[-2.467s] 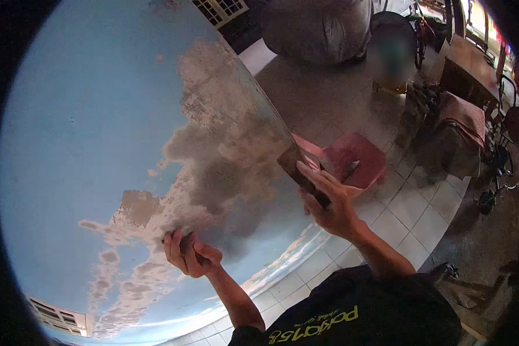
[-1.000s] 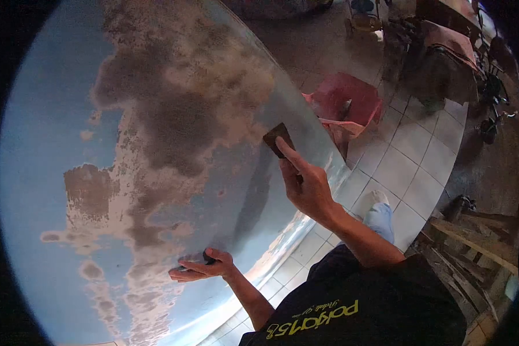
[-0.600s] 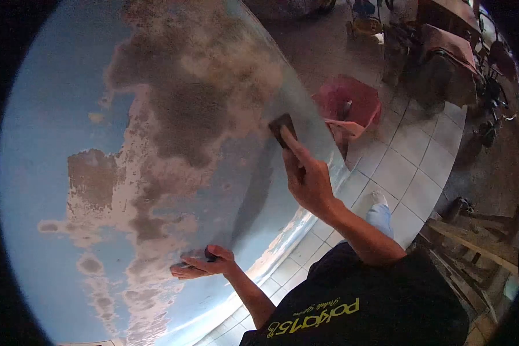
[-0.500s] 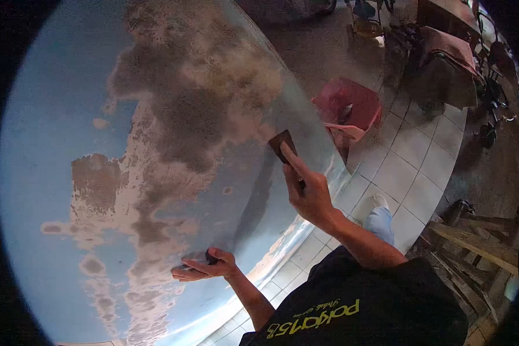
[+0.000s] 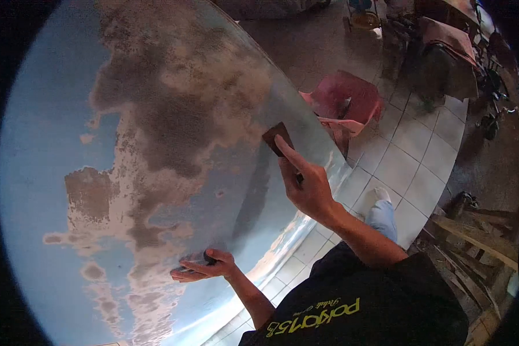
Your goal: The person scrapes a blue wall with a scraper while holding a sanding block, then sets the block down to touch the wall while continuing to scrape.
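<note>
My right hand (image 5: 308,185) grips a flat brown rectangle (image 5: 273,138) over the blue, grey-clouded panel (image 5: 46,155); nearer, my left hand (image 5: 218,267): whether gripping, I cannot tell.

Here's the flat brown block (image 5: 273,134), angled on the panel (image 5: 155,173), right hand (image 5: 309,183) index finger laid along it | panel: broad, curved, sky-blue, blotched beige-grey | dark piece (image 5: 209,258) mostly hidden in the left hand (image 5: 214,268)

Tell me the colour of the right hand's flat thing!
The flat thing is dark brown, clearest in head view.
</note>
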